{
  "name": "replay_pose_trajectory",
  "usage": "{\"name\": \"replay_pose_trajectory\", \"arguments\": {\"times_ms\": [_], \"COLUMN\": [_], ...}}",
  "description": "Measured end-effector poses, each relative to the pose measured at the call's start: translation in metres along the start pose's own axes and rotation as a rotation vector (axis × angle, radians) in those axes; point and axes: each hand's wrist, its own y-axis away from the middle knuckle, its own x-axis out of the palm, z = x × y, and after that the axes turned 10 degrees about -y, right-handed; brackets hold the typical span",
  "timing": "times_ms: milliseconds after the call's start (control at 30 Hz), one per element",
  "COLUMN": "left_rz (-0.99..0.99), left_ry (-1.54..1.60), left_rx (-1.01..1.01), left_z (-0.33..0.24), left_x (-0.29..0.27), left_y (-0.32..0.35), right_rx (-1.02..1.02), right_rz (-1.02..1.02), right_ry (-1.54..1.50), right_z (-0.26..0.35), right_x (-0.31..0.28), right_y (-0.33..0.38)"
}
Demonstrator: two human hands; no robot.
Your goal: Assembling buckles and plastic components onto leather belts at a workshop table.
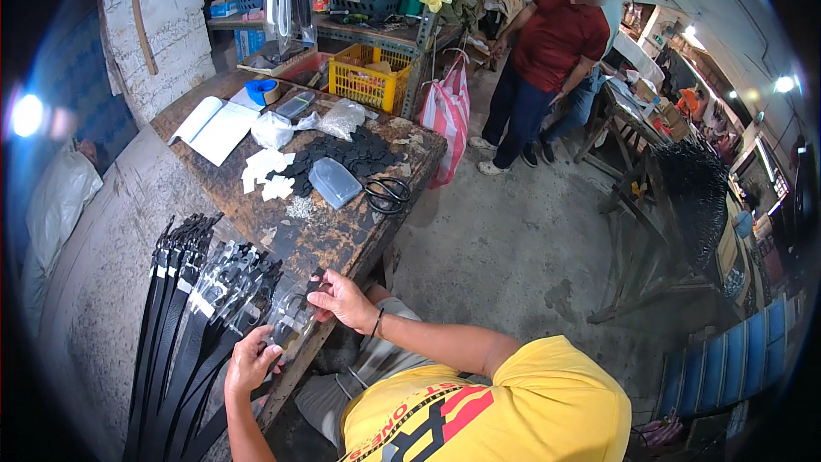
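Head view: at the near edge of the worn wooden worktop (342, 235), the left hand (251, 362) and right hand (340, 298) both pinch a clear plastic sleeve (291, 318) — fingers curled closed on it — beside a row of black belts (192, 316) hanging over that edge. Farther along lie black scissors (389, 192), a clear plastic box (334, 181) and an open notebook (214, 127) — toward the far corner.

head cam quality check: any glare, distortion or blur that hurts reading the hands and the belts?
Head view: heavy fisheye bending, black vignette at the corners; lens flare on the left rim, bright lamps at right. The left hand and right hand are evenly lit and fairly sharp, but glossy clear wrap glints on the black belts, masking the buckles. The wooden workbench reads clearly.
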Motion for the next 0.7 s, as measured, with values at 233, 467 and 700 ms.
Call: {"name": "replay_pose_trajectory", "arguments": {"times_ms": [233, 467, 700], "left_rz": [0.07, 0.034, 0.029], "left_ry": [-0.146, -0.053, -0.101], "left_rx": [0.123, -0.032, -0.054], "left_z": [0.005, -0.008, 0.007], "left_x": [-0.005, -0.006, -0.006], "left_y": [-0.011, -0.004, 0.0], "right_rx": [0.073, 0.025, 0.002], "right_rz": [-0.066, -0.029, -0.066], "right_ry": [-0.083, 0.039, 0.04], "right_z": [0.024, 0.039, 0.031], "right_x": [-0.009, -0.015, -0.006], "right_y": [-0.008, -0.008, -0.008]}}
